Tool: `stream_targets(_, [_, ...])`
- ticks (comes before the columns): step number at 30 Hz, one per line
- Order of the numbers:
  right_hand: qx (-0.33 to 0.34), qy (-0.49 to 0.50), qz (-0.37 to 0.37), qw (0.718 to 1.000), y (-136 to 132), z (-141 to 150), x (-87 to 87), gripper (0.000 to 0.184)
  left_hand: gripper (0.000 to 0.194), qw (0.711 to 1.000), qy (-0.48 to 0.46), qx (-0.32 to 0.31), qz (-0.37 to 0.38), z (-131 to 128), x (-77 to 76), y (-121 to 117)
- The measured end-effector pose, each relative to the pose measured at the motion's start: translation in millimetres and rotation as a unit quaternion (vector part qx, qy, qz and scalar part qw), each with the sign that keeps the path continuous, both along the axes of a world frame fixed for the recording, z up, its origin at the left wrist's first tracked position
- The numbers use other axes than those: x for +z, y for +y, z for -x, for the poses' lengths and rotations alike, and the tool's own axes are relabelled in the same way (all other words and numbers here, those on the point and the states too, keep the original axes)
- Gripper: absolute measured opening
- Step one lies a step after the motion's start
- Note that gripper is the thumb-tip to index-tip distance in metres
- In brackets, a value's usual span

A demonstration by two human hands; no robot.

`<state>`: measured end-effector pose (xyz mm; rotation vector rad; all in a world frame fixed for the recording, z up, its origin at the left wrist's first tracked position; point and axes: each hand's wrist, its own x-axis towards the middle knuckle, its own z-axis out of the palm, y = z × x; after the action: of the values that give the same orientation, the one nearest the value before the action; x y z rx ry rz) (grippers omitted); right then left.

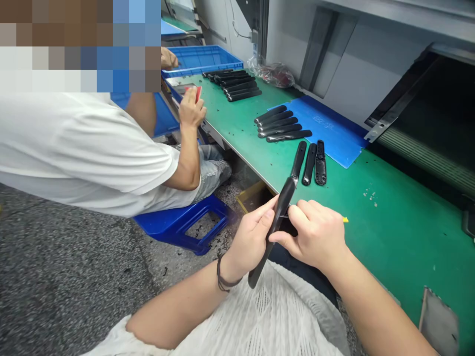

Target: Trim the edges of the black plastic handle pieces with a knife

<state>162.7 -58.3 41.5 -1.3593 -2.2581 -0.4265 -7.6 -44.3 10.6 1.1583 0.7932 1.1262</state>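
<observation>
My left hand [254, 237] is closed around a long black plastic handle-shaped piece [285, 195], tilted over my lap at the table edge. My right hand [315, 232] is a fist beside that piece, its thumb pressed near it. From the fist a thin blade shows on the left and a yellow end [345, 219] sticks out on the right, so it seems to grip a small knife, mostly hidden. Just past my hands lie similar black pieces [309, 164], one a hollow-side-up shell [320, 162]. Another black piece [299, 159] lies behind the held one's tip.
A row of black pieces [284, 123] lies partly on a blue sheet [334, 129]; a further pile [233, 84] is beyond. On the left a co-worker's hand [192, 108] holds something red at the green table [386, 232]. Blue crate [211, 55], blue stool [178, 222], metal plate [440, 319].
</observation>
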Motion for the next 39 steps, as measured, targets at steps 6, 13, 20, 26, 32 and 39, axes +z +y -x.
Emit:
stream_targets(6, [0.027,0.021,0.016,0.999,-7.4,11.7,-7.1,0.059,0.056,0.998,-0.01,-0.013,0.056,1.4,-2.9,4.5])
stream_targets(13, [0.036,0.0,0.002,0.999,-11.7,13.5,-10.9,0.06,0.052,0.997,-0.024,-0.013,0.066,-1.5,2.4,7.8])
stream_targets(20, [0.032,-0.026,-0.073,0.996,-14.4,14.9,-18.1,0.056,0.052,0.997,-0.019,-0.009,0.077,-2.1,6.7,9.1])
stream_targets(26, [0.042,0.0,-0.056,0.998,-19.0,20.3,-23.9,0.06,0.05,0.992,-0.063,-0.009,0.106,-3.7,7.3,11.2])
stream_targets(32, [0.05,0.022,0.01,0.998,-25.6,22.3,-31.6,0.062,0.049,0.982,-0.124,-0.004,0.142,-7.5,8.5,14.8])
stream_targets(39, [0.081,0.027,0.046,0.995,-34.5,31.9,-35.4,0.07,0.039,0.976,-0.136,0.038,0.164,-8.0,13.5,23.2])
